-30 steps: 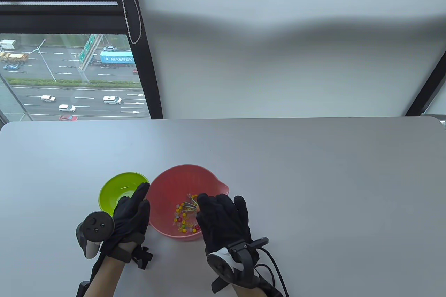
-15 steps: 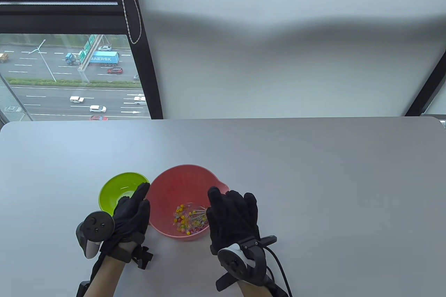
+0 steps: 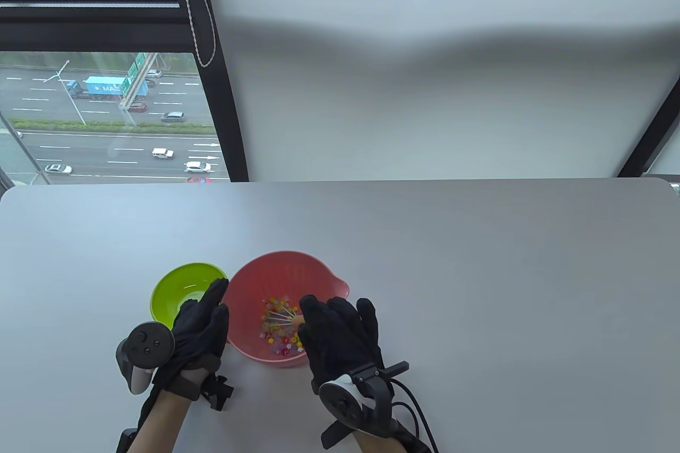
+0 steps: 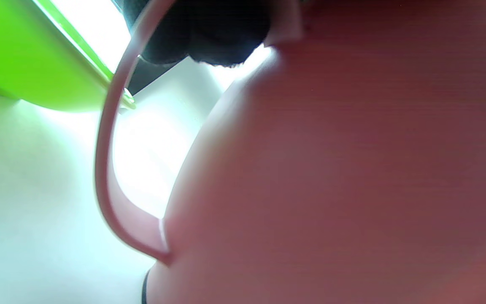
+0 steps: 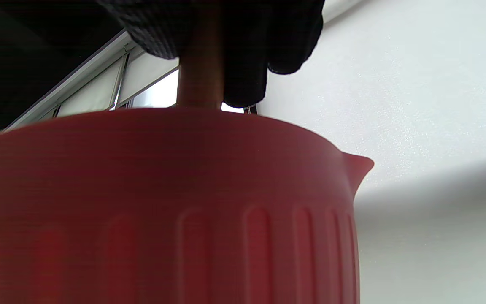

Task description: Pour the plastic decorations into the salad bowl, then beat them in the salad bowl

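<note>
salad bowl: matt ribbed pink plastic | whisk handle: wood | table: smooth matt grey

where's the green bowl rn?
Table view: the green bowl stands on the table's near left, just left of the pink salad bowl, partly behind the left hand at that bowl's handle.

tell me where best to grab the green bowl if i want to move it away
Probably take the green bowl by its far-left rim, pinching the thin lip from above. The rim flares outward and that side is bare, whereas its near-right edge sits close to the pink bowl and under the left hand, which grips the pink bowl's handle.
</note>
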Available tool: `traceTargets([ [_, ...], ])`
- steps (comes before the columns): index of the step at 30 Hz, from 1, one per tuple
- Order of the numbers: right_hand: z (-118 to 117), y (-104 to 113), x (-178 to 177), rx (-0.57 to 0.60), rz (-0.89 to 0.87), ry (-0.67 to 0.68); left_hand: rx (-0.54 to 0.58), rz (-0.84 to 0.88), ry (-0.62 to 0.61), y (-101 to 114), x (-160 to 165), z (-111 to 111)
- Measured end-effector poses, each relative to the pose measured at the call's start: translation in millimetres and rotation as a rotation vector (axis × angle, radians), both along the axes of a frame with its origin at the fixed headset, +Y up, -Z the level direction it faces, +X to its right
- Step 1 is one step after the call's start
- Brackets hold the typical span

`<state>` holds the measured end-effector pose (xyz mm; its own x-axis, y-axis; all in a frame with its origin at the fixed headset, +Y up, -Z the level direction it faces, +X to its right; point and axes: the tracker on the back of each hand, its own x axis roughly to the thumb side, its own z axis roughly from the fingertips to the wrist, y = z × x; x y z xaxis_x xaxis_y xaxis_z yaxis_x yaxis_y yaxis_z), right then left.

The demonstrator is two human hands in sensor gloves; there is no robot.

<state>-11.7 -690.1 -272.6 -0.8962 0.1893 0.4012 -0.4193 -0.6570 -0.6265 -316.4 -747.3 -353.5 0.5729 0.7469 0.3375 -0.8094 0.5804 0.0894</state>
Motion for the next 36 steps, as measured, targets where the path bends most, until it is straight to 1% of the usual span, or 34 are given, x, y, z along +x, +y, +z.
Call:
traceTargets([
  [6, 1.3, 3.1, 1.5, 0.044, 0.062, -0.026, 0.000, 0.000, 0.000, 0.0, 0.0, -0.1],
  [11, 0.6, 5.9, 5.8, 0.053, 0.065, -0.041, 0.000, -0.002, -0.002, 0.2, 0.0, -0.4],
  [24, -0.4, 15.4, 21.9, 0.027, -0.070, -0.028, 0.000, -0.001, -0.002, 0.4, 0.1, -0.5],
  [30, -1.3, 9.9, 13.4, -0.034, -0.102, 0.025, 0.000, 0.000, -0.002, 0.4, 0.2, -0.5],
  [36, 0.7, 7.2, 4.6, -0.023, -0.046, 0.027, 0.000, -0.001, -0.002, 0.5, 0.1, -0.5],
])
